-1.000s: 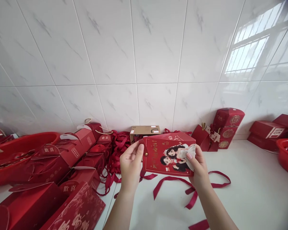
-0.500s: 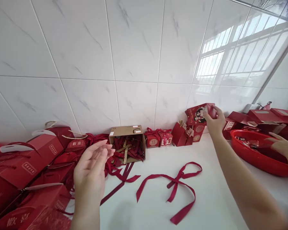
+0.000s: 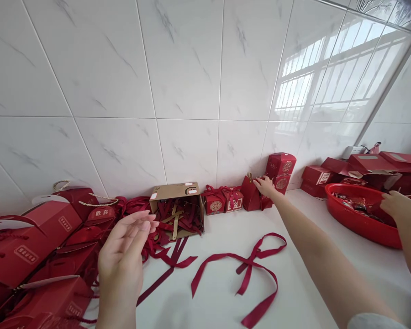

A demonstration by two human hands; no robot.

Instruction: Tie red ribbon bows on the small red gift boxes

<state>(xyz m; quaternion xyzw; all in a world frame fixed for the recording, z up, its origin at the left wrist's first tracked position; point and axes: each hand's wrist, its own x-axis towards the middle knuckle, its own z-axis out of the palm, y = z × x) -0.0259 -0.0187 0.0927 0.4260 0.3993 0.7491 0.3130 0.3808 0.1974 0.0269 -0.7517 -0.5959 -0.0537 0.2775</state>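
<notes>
My left hand (image 3: 125, 256) hovers over the left part of the counter, its fingers loosely bent and apart, holding nothing. My right hand (image 3: 265, 186) reaches to the wall and closes on a pointed red gift box (image 3: 249, 194) with a gold ribbon at its peak; the fingertips are partly hidden. Just right of it, one red box (image 3: 281, 163) is stacked on another patterned red box (image 3: 281, 183). Two small red boxes tied with ribbon (image 3: 215, 204) stand to the left. A dark red ribbon (image 3: 250, 262) lies looped on the white counter between my arms.
An open cardboard box (image 3: 177, 189) of ribbons and gold strips lies on its side by the wall. Red gift boxes (image 3: 51, 224) crowd the left. At right, another person's hand (image 3: 400, 208) is over a red basin (image 3: 363, 228) of small wrapped items; more red boxes (image 3: 370, 162) stand behind.
My right hand has let go of the red box with the printed picture, now on the stack, and moved left and down to the pointed box. My left hand stays raised.
</notes>
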